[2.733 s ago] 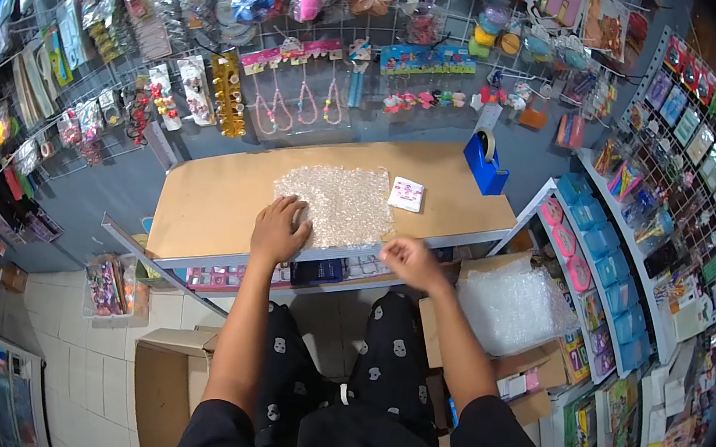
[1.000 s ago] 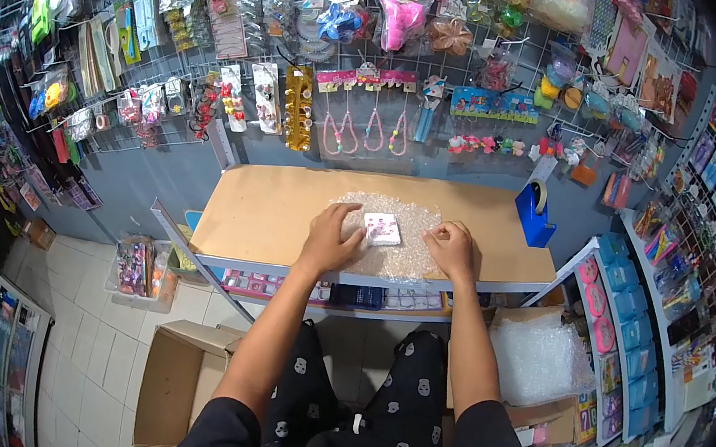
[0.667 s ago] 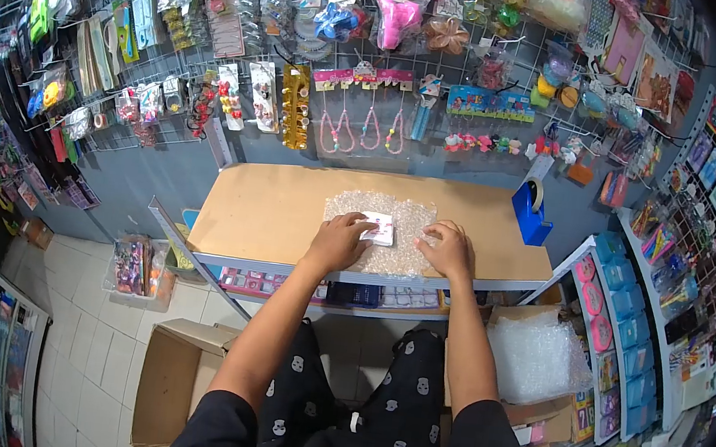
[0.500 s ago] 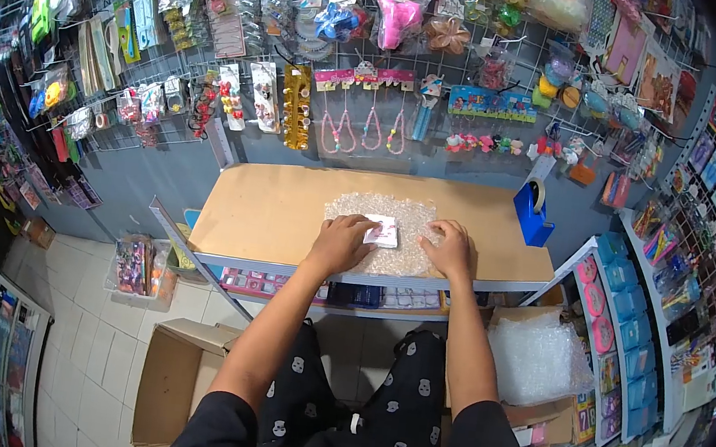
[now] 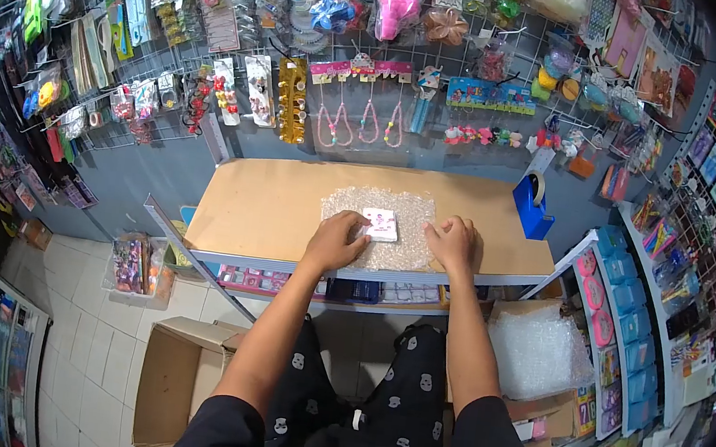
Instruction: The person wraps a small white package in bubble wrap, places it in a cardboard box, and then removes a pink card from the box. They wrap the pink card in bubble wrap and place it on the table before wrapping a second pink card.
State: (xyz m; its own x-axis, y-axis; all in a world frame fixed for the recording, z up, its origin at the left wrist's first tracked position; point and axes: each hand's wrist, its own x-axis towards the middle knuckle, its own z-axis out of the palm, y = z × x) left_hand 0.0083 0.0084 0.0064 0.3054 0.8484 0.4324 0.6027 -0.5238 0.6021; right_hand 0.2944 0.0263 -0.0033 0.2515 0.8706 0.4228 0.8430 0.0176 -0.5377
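Observation:
A small white square packet with pink print lies on a sheet of bubble wrap on the wooden table. My left hand rests at the left side of the wrap, its thumb and forefinger apart beside the packet's left edge. At the right edge of the wrap is my right hand, its fingers curled and pressed together on the sheet's edge. The fingertips of this hand are partly hidden.
A blue tape dispenser stands at the table's right end. Hanging goods cover the wall grid behind. Below right, a carton holds more bubble wrap; an open cardboard box sits on the floor at left.
My left fingers have drawn back from the top of the packet, uncovering more of its print. The fingers of my right hand have curled in more at the wrap's right edge.

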